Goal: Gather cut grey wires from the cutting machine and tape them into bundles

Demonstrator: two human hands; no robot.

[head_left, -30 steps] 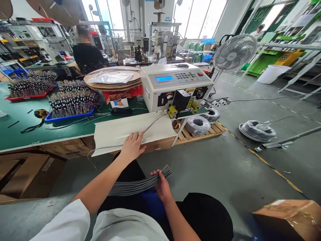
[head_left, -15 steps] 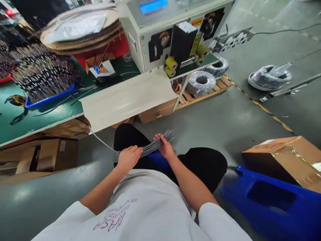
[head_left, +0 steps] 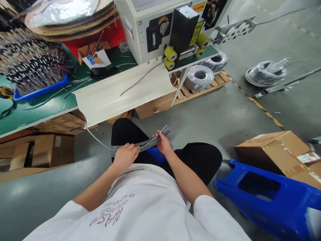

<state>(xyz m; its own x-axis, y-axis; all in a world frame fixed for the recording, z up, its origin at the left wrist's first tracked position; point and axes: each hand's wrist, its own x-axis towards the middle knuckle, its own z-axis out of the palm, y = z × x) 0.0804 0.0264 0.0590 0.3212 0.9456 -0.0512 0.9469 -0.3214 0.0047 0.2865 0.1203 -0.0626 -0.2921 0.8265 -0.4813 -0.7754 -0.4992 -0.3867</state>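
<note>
Holding the wires (head_left: 147,144) across our lap at the centre of the frame, we are keeping both hands on the one grey bundle. Our left hand (head_left: 125,154) is curling over its left part, that grip closing on it with the fingers together and the thumb hidden. Our right hand (head_left: 163,144) is pinching it near the fanned right end, between thumb and fingers. A pale strand (head_left: 96,138) is curving from the chute's (head_left: 100,103) lower left corner to the bundle's left end. Above, a single wire (head_left: 140,79) is reaching from the machine's (head_left: 147,31) yellow rollers (head_left: 171,53) over the chute. On the counter (head_left: 56,104), at upper left, a blue tray (head_left: 42,92) is bearing many thin leads (head_left: 37,63). At lower right, a blue stool (head_left: 250,197) is standing near a carton (head_left: 273,150).
</note>
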